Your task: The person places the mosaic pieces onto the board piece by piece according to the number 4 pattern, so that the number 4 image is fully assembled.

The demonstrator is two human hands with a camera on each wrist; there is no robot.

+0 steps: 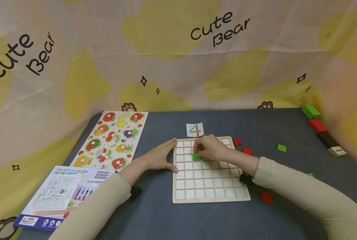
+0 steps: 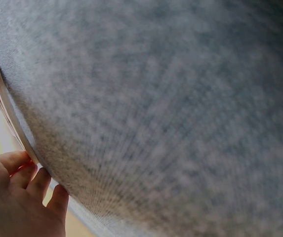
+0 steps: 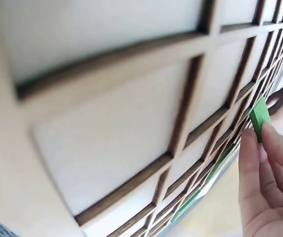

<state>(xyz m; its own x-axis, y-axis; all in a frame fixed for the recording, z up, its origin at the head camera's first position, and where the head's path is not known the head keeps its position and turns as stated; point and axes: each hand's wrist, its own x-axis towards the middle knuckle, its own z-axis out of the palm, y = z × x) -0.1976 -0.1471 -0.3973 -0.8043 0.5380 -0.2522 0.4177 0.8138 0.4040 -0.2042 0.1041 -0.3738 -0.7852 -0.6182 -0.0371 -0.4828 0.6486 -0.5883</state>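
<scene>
A pale wooden grid board [image 1: 195,193] with white squares lies on the dark table. My right hand [image 1: 213,148] is over its upper part. In the right wrist view the thumb and forefinger pinch a small green square tile [image 3: 261,117], tilted on edge at the grid. Two more green tiles lie in the board there, one green tile [image 3: 219,163] nearer the fingers. My left hand [image 1: 158,156] is spread at the board's left edge, thumb and fingertips touching it. In the left wrist view, its fingers [image 2: 18,180] reach the board's rim.
Beyond the board lies a small pattern card [image 1: 195,130]. Red tiles [image 1: 266,197] and a green tile [image 1: 282,148] are scattered to the right. Coloured blocks [image 1: 318,125] line the far right edge. A fruit puzzle board [image 1: 106,146] and a boxed set [image 1: 56,195] lie left.
</scene>
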